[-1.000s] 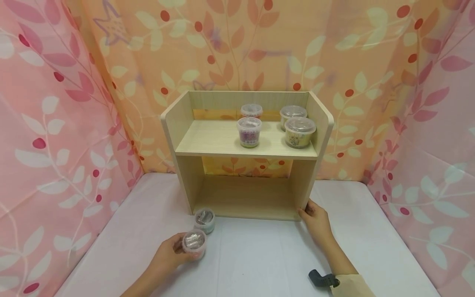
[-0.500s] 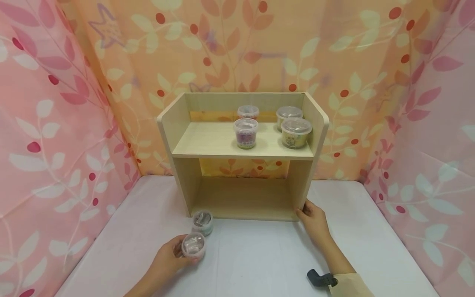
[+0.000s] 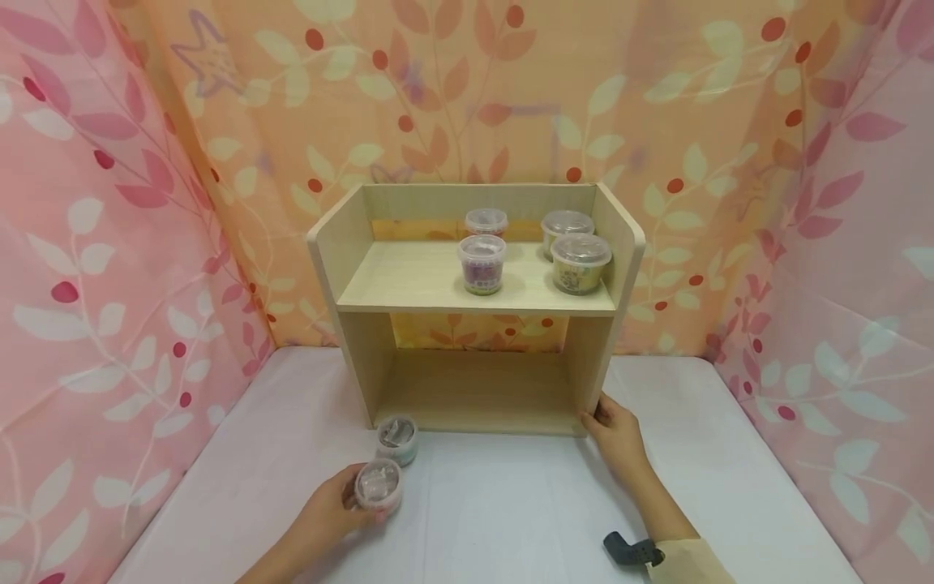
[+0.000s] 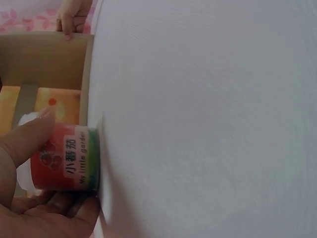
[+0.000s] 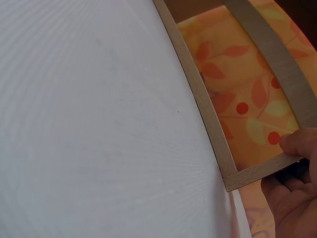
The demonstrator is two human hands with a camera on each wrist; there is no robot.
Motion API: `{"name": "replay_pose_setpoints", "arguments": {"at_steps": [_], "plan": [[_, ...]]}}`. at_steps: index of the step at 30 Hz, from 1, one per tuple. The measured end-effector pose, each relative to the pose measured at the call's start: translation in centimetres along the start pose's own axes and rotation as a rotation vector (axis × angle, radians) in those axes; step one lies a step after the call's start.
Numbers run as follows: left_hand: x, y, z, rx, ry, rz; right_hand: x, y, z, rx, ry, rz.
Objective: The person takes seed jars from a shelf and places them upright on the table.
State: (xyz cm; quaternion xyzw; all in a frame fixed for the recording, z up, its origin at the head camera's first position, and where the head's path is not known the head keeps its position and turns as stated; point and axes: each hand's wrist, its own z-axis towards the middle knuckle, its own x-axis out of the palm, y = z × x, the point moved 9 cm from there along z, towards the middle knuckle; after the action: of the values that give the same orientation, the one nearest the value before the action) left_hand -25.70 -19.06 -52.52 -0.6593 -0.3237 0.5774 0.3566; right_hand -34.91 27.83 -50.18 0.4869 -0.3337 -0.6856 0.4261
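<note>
My left hand (image 3: pixel 321 513) grips a small clear-lidded plastic cup (image 3: pixel 379 485) on the white table, thumb on one side and fingers on the other. In the left wrist view that cup (image 4: pixel 64 158) shows a red label with tomatoes and the words "My little garden". Just behind it, near the shelf's left front corner, stands a similar cup (image 3: pixel 397 440). My right hand (image 3: pixel 620 434) holds the lower front of the side panel on a two-tier wooden shelf (image 3: pixel 409 276). In the right wrist view, the thumb lies inside the panel (image 5: pixel 262 171) and the fingers outside.
On the upper tier, a purple-labelled cup (image 3: pixel 482 266) has another cup (image 3: pixel 486 222) behind it. Two wider lidded tubs (image 3: pixel 580 266) stand by the right panel. Flowered cloth (image 3: pixel 467 97) surrounds the table (image 3: pixel 496 511) at the back and both sides.
The head view has shifted slightly. Both hands keep their hold, and the cups and shelf stay in place.
</note>
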Motion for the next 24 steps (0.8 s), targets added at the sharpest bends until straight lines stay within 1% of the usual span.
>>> {"name": "replay_pose_setpoints", "arguments": {"at_steps": [2,4,6,12,15,17,20,24], "plan": [[0.1,-0.1,-0.1,0.003,0.019,0.006,0.0,-0.2,-0.1,0.004,0.003,0.002],[0.1,-0.1,-0.2,0.004,0.037,-0.008,0.1,-0.3,-0.1,0.006,0.007,0.001],[0.1,-0.3,-0.3,0.015,0.038,-0.025,0.1,-0.3,-0.1,-0.003,0.004,0.003],[-0.6,-1.0,-0.3,0.033,0.043,-0.060,0.0,0.0,0.1,-0.012,-0.003,0.006],[-1.0,-1.6,-0.1,0.057,0.073,-0.107,0.0,0.0,0.1,-0.003,0.011,0.007],[-1.6,-2.3,0.0,0.086,0.082,-0.128,0.0,0.0,0.1,0.001,0.015,0.006],[-2.6,-3.9,0.2,0.133,0.085,-0.133,0.1,0.0,0.0,-0.003,0.016,0.011],[-4.5,-7.1,0.1,0.215,0.049,-0.091,0.1,0.0,0.0,0.002,0.016,0.019]]}}
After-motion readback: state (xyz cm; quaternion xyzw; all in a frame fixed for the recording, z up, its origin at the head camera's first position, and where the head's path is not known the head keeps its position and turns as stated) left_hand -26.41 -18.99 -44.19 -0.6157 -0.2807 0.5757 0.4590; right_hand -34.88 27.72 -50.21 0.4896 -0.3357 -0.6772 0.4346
